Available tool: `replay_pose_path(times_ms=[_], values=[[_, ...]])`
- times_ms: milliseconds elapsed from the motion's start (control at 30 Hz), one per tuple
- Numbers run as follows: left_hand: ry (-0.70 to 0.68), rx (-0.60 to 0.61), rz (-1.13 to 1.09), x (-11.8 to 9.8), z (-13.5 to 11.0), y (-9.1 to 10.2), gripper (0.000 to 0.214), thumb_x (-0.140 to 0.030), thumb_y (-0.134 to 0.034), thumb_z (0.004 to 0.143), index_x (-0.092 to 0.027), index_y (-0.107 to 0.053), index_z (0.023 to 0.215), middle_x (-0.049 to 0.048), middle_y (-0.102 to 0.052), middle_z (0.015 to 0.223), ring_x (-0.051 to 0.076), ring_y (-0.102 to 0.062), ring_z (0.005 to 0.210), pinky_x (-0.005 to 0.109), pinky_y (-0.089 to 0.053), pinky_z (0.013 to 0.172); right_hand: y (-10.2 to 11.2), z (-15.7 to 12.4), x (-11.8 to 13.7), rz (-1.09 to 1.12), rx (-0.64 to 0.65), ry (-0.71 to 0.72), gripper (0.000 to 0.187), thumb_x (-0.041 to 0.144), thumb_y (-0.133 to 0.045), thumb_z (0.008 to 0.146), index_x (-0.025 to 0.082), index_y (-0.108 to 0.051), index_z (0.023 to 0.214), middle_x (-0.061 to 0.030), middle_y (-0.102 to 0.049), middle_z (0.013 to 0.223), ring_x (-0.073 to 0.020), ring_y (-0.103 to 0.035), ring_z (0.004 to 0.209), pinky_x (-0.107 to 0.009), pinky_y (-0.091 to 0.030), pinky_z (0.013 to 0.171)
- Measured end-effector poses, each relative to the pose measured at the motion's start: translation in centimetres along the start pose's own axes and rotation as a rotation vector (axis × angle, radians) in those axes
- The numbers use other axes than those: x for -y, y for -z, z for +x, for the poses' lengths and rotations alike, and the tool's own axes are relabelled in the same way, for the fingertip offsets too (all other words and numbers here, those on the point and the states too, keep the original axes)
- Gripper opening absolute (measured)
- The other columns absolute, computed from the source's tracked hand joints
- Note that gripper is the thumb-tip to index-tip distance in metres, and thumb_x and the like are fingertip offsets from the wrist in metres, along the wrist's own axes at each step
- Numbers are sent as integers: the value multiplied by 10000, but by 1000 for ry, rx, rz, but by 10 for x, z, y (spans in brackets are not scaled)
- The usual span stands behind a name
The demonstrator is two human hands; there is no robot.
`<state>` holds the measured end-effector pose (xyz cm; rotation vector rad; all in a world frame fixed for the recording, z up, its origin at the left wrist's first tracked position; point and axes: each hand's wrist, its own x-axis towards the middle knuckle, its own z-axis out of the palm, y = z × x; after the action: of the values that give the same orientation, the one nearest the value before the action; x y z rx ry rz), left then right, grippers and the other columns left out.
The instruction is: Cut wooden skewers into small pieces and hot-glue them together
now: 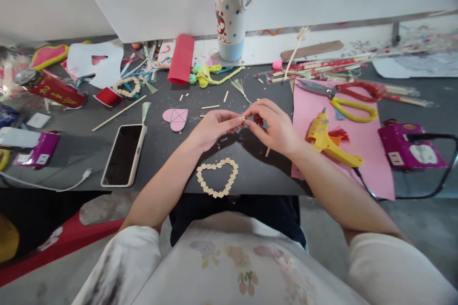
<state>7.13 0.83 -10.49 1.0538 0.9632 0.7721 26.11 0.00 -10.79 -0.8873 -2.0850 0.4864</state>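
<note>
My left hand [218, 127] and my right hand [274, 126] meet over the grey table, fingertips pinched together. Between them is a small cream-coloured piece [244, 118], mostly covered by the fingers, so its exact kind is unclear. Just beyond my right hand lies a pale tassel [239, 86], its thin string running toward my fingers. Nearer to me, a heart outline of small cream pieces [230, 182] lies flat. A pink paper heart [178, 118] with drawn lines rests left of my left hand.
At right, scissors [352, 97] and a yellow hot glue gun [325, 138] lie on pink paper [372, 167]. A bottle [231, 24] stands at the back. Leftward are a phone [123, 155], a red can [57, 89] and a cable [67, 188]. Small stick pieces [210, 106] lie scattered.
</note>
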Motion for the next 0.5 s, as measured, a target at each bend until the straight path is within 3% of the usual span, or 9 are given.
replay_pose_path(times_ms=[133,267,333,500], values=[[-2,-27,5,2,2,0,294,-401,-779,657,-153,-718,803,27,-666,740,72,-543,633,235,-423,621,5,2,-1,10,-51,-80,111,231,-553,858,198,-585,958,-60,-587,948,-129,-521,680,-296,-458,645],[-22,-35,57,3,2,-2,311,-420,-768,669,-146,-722,808,29,-667,748,66,-530,638,218,-403,618,22,10,7,-115,-54,-237,145,282,-497,889,188,-608,896,-44,-624,832,-151,-553,717,-292,-425,643],[-39,-32,86,2,1,-2,307,-423,-761,678,-145,-722,803,28,-665,750,65,-524,643,213,-398,623,37,12,15,-236,4,-299,157,293,-499,882,191,-616,861,-42,-640,803,-159,-554,704,-299,-402,638],[-64,-42,138,1,-1,-3,297,-430,-754,686,-152,-721,787,28,-657,744,68,-515,644,212,-397,626,86,-5,34,-495,296,-468,181,367,-531,845,212,-622,867,-43,-658,762,-191,-561,682,-305,-339,587]])
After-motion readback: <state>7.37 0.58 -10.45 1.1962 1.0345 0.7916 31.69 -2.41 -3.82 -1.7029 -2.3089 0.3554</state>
